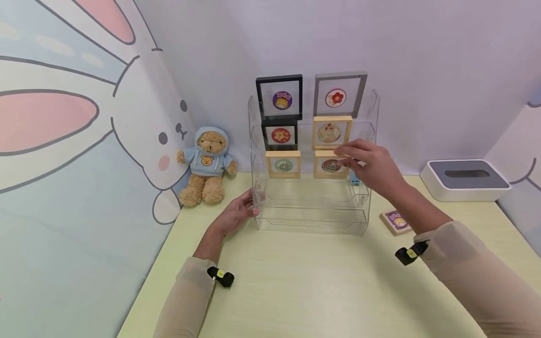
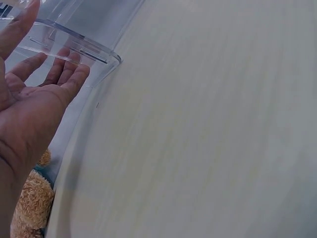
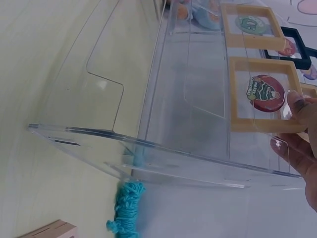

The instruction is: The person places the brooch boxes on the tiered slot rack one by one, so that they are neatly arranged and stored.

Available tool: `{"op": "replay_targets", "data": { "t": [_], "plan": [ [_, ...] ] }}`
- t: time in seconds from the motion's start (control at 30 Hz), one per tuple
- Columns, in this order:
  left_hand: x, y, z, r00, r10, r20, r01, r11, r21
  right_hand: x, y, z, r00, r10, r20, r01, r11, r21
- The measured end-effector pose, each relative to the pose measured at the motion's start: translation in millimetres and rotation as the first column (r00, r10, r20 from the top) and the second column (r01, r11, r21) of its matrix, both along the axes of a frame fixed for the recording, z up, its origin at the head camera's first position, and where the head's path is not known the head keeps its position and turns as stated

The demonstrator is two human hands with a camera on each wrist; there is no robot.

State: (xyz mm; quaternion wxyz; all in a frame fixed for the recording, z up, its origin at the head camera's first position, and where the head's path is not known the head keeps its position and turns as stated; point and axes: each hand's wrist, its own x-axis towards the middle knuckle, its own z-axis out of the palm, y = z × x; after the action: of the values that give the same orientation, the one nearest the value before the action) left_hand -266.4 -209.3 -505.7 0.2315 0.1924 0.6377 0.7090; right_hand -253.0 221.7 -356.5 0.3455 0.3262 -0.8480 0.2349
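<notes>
A clear acrylic display rack [image 1: 313,216] stands on the table with small picture frames on its upper tiers. My right hand [image 1: 372,166] pinches a light wooden frame [image 3: 242,126] at its right side, thumb on the front and fingers behind. Inside that frame is a dark red round badge [image 3: 267,93] with a Christmas tree. It sits on the same tier as a wooden frame [image 1: 283,176] with a green badge. At the rack's lower left side, my left hand [image 1: 234,217] holds the side panel between thumb and fingers.
Higher up stand two black frames [image 1: 279,76] [image 1: 279,123], a grey frame [image 1: 341,75] and another wooden frame [image 1: 332,119]. A teddy bear [image 1: 207,164] sits left. To the right lie a small wooden frame [image 1: 396,221], a tissue box [image 1: 465,192] and a blue yarn bundle [image 3: 128,208].
</notes>
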Motion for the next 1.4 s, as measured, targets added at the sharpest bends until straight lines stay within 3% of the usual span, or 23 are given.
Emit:
{"op": "replay_targets", "data": {
  "t": [0.23,0.4,0.5,0.57,0.63,0.77,0.83,0.93,1.03,1.17,1.4],
  "plan": [
    [-0.4,-1.0,0.0,1.0,-0.003,-0.001,0.003,1.0,-0.005,16.3,21,6.4,0.997,-0.006,-0.083,-0.004,0.993,-0.121],
    [-2.0,-1.1,0.6,1.0,-0.002,-0.017,0.001,1.0,-0.018,28.5,56,7.6,0.991,-0.084,-0.101,0.071,0.99,-0.12],
    [-2.5,-1.8,1.2,1.0,0.0,-0.024,-0.001,1.0,-0.019,32.2,83,-0.6,0.988,-0.151,-0.023,0.147,0.981,-0.127],
    [-2.2,-2.4,1.9,1.0,0.001,-0.025,-0.001,1.0,-0.02,33.3,100,-10.1,0.978,-0.187,0.091,0.199,0.968,-0.151],
    [-1.7,-3.2,2.4,1.0,0.002,-0.024,-0.002,1.0,-0.019,34.2,118,-19.9,0.937,-0.233,0.259,0.275,0.951,-0.143],
    [-0.8,-4.5,2.4,1.0,0.007,-0.021,-0.007,1.0,-0.02,31.5,152,-40.9,0.788,-0.324,0.524,0.398,0.917,-0.032],
    [-0.6,-4.5,2.0,1.0,0.006,-0.021,-0.006,1.0,-0.02,29.6,166,-51.8,0.733,-0.362,0.576,0.422,0.906,0.032],
    [-0.7,-4.3,0.5,1.0,0.003,-0.02,-0.004,1.0,-0.018,27.9,181,-68.8,0.695,-0.386,0.607,0.423,0.902,0.089],
    [-1.7,-4.1,-1.6,1.0,0.003,-0.015,-0.003,1.0,-0.013,25.5,193,-85.4,0.686,-0.392,0.614,0.401,0.907,0.131],
    [-2.5,-3.3,-2.9,1.0,0.006,-0.008,-0.006,1.0,-0.007,21.5,203,-104.6,0.699,-0.391,0.599,0.359,0.916,0.179],
    [-2.2,-2.3,-2.7,1.0,-0.001,-0.013,0.001,1.0,-0.005,20.5,212,-129.5,0.699,-0.401,0.592,0.325,0.916,0.236]
  ]
}}
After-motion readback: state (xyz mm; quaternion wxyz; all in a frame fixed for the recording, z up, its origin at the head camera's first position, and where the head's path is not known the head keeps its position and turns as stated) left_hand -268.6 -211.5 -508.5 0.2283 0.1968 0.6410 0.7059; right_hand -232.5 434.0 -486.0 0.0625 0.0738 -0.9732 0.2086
